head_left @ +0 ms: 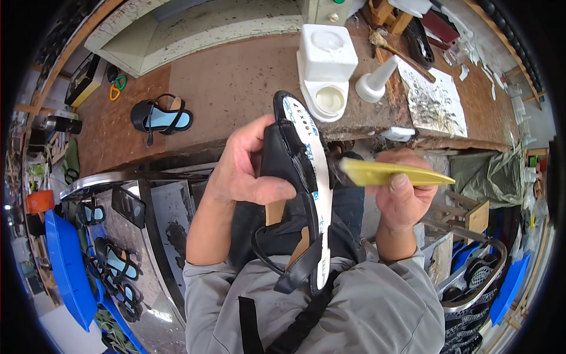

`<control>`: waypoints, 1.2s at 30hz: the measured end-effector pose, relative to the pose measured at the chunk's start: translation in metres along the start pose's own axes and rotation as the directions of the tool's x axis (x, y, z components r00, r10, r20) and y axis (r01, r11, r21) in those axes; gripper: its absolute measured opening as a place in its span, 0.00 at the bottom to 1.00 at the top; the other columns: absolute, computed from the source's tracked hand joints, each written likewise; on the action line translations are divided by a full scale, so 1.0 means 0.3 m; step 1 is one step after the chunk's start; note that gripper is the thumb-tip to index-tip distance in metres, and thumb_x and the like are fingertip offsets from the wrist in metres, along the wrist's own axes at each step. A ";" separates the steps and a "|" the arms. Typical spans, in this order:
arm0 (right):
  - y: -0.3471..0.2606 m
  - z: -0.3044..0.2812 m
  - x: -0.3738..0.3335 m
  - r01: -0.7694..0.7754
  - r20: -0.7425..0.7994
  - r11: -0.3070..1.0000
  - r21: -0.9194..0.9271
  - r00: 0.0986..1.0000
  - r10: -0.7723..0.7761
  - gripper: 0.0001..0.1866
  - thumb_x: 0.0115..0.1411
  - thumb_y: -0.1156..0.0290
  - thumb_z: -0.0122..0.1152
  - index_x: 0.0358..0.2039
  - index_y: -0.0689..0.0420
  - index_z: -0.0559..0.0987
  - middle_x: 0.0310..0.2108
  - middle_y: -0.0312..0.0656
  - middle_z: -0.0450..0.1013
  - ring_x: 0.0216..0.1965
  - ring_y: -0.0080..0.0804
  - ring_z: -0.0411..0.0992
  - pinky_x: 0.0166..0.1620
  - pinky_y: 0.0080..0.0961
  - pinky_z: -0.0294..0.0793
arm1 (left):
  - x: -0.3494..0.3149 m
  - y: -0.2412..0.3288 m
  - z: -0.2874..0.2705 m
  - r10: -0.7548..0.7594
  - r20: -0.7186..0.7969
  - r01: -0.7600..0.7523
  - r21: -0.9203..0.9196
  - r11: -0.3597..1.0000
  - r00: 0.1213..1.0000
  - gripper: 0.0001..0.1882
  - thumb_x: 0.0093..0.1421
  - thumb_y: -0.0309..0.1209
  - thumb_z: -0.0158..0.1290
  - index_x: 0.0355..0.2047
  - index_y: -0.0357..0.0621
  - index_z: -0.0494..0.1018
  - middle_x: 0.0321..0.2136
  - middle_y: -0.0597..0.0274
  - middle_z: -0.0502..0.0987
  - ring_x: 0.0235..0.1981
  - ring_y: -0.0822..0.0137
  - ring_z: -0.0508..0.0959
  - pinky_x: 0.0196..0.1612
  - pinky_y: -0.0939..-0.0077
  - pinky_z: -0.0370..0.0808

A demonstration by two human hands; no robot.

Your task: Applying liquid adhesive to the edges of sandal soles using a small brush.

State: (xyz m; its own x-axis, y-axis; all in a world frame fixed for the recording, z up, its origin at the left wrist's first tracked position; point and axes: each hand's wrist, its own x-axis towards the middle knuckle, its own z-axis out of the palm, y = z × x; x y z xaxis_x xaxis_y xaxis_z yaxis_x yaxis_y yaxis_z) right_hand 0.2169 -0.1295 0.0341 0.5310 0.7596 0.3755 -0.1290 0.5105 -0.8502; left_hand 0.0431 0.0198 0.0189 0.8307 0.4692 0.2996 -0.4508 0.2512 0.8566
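My left hand [244, 171] grips a black strappy sandal [322, 206], held upright in front of my chest. Its pale underside faces me, with printed marks along it, and the loose straps hang at its lower end. From the right, my right hand [404, 197] holds a flat yellow-handled brush [392, 173] between thumb and fingers. The brush's dark tip is at the sandal's edge; it is blurred, and I cannot tell whether it touches. Just beyond the sandal, a white plastic pot [326, 59] with a small open cup of pale contents stands on the bench.
On the workbench [230, 76] lie another black sandal with a blue insole [168, 121], scissors [118, 87], a white cone-shaped nozzle [378, 81] and a stained paper sheet [433, 100]. Several sandals [118, 262] sit on a stand at left. A metal-rimmed rack [471, 304] holds shoe parts at right.
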 end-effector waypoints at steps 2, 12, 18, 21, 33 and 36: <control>0.035 0.003 -0.007 0.126 0.099 0.989 -0.073 0.988 -0.118 0.05 0.51 0.78 0.59 0.28 0.66 0.76 0.23 0.47 0.74 0.21 0.34 0.72 0.27 0.25 0.71 | 0.003 0.008 0.025 -0.025 -0.075 0.028 0.047 0.999 0.997 0.30 0.38 0.25 0.64 0.43 0.33 0.66 0.36 0.62 0.74 0.37 0.76 0.73 0.43 0.81 0.69; 0.038 -0.008 -0.040 0.449 0.326 0.869 -0.207 0.869 -0.371 0.10 0.47 0.81 0.61 0.31 0.68 0.74 0.24 0.49 0.73 0.25 0.40 0.76 0.26 0.28 0.73 | 0.014 0.020 0.040 -0.019 -0.137 0.030 0.080 0.996 0.990 0.29 0.39 0.28 0.64 0.42 0.34 0.66 0.34 0.63 0.74 0.34 0.76 0.73 0.41 0.83 0.69; 0.030 -0.021 -0.060 0.440 0.323 0.876 -0.196 0.873 -0.366 0.09 0.47 0.80 0.62 0.30 0.67 0.74 0.23 0.49 0.73 0.24 0.40 0.76 0.25 0.29 0.73 | 0.017 0.016 0.045 -0.007 -0.149 0.014 0.045 0.999 0.989 0.27 0.40 0.26 0.64 0.41 0.34 0.66 0.33 0.63 0.74 0.33 0.77 0.73 0.40 0.84 0.70; 0.027 -0.024 -0.070 0.426 0.314 0.882 -0.203 0.881 -0.354 0.08 0.47 0.80 0.62 0.29 0.67 0.75 0.23 0.48 0.73 0.23 0.40 0.75 0.25 0.28 0.73 | 0.017 0.013 0.044 -0.016 -0.159 0.021 0.030 0.999 0.987 0.26 0.40 0.26 0.63 0.40 0.34 0.67 0.33 0.63 0.74 0.33 0.77 0.73 0.38 0.84 0.70; 0.007 -0.039 -0.095 0.405 0.316 0.890 -0.209 0.889 -0.331 0.08 0.44 0.79 0.63 0.27 0.68 0.76 0.22 0.50 0.74 0.21 0.37 0.74 0.24 0.27 0.73 | 0.024 0.010 0.036 0.042 -0.182 -0.020 0.120 0.993 0.982 0.24 0.41 0.25 0.63 0.39 0.35 0.67 0.31 0.63 0.74 0.32 0.77 0.73 0.38 0.84 0.71; 0.002 -0.045 -0.100 0.425 0.335 0.886 -0.184 0.875 -0.350 0.09 0.44 0.78 0.64 0.27 0.68 0.76 0.21 0.50 0.74 0.21 0.36 0.74 0.24 0.27 0.73 | 0.026 0.009 0.036 0.043 -0.186 -0.022 0.114 0.993 0.982 0.23 0.41 0.25 0.62 0.39 0.35 0.67 0.31 0.63 0.75 0.31 0.77 0.73 0.37 0.84 0.70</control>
State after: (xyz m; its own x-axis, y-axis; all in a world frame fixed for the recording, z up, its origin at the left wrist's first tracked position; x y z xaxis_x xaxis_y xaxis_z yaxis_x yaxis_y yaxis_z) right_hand 0.2122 -0.1575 0.0173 0.2295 0.6207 0.7497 0.2653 0.7012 -0.6618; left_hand 0.0519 0.0150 0.0280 0.7354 0.6287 0.2528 -0.4286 0.1427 0.8921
